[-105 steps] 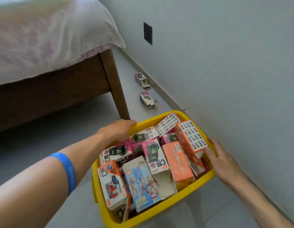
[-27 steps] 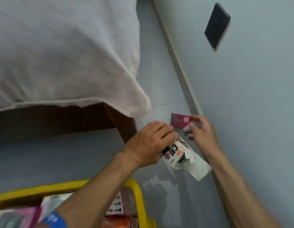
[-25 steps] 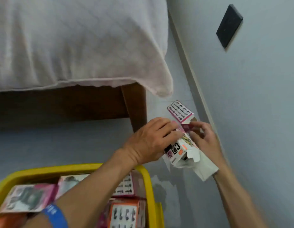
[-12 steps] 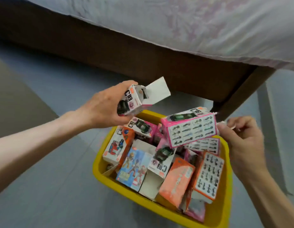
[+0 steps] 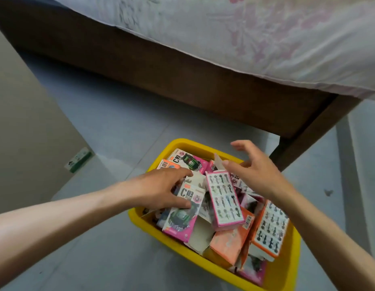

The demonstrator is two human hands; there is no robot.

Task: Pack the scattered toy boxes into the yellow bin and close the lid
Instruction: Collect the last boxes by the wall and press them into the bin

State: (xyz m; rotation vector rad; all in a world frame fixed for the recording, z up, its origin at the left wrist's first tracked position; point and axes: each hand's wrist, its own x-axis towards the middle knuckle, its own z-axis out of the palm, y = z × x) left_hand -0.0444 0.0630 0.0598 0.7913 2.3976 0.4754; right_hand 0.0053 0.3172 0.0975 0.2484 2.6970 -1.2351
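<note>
The left hand [image 5: 161,190] lies flat on a pink box marked C03 [image 5: 182,213], fingers spread and thumb resting on its printed face; whether it grips or merely presses cannot be told. This box lies with its long axis running from near-left to far-right, its near end tipped over the near-left wall of the yellow bin [image 5: 287,267]. The right hand [image 5: 255,171] hovers with fingers spread and holds nothing; just beneath its thumb lies a pink box printed with rows of small figures [image 5: 224,198], face up, long axis running near to far, its far end beneath the thumb. Both boxes rest on top of the heap that fills the bin, side by side. An orange box with the same figure print [image 5: 268,229] leans at the right. The bin stands on the grey floor [image 5: 111,127] near the wooden bed frame [image 5: 182,80], under a pale flowered sheet [image 5: 266,38].
</note>
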